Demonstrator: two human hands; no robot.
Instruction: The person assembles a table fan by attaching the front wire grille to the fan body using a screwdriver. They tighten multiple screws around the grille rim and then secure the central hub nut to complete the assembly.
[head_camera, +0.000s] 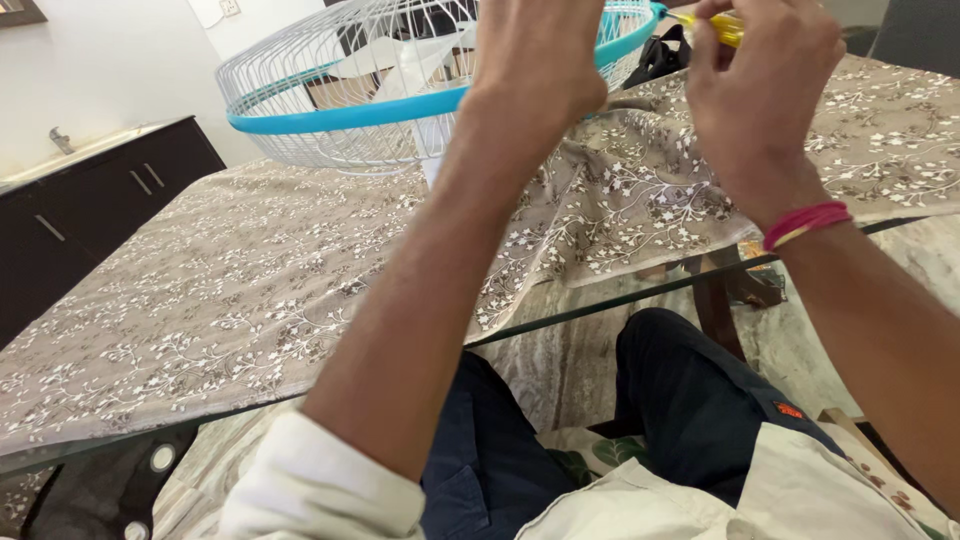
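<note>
A white wire fan cage (330, 90) with a light blue rim (400, 108) stands tilted on the table, its white blades visible inside. My left hand (535, 60) is raised against the blue rim and grips the cage's edge. My right hand (760, 90) is closed around a yellow-handled screwdriver (722, 26) held at the rim's right end. A pink band is on my right wrist.
A glass table (620, 298) carries a grey floral cloth (230, 270), rumpled near the fan. A dark cabinet with a counter (90, 190) stands at the left. A black object (662, 55) lies behind the fan. My legs are under the table edge.
</note>
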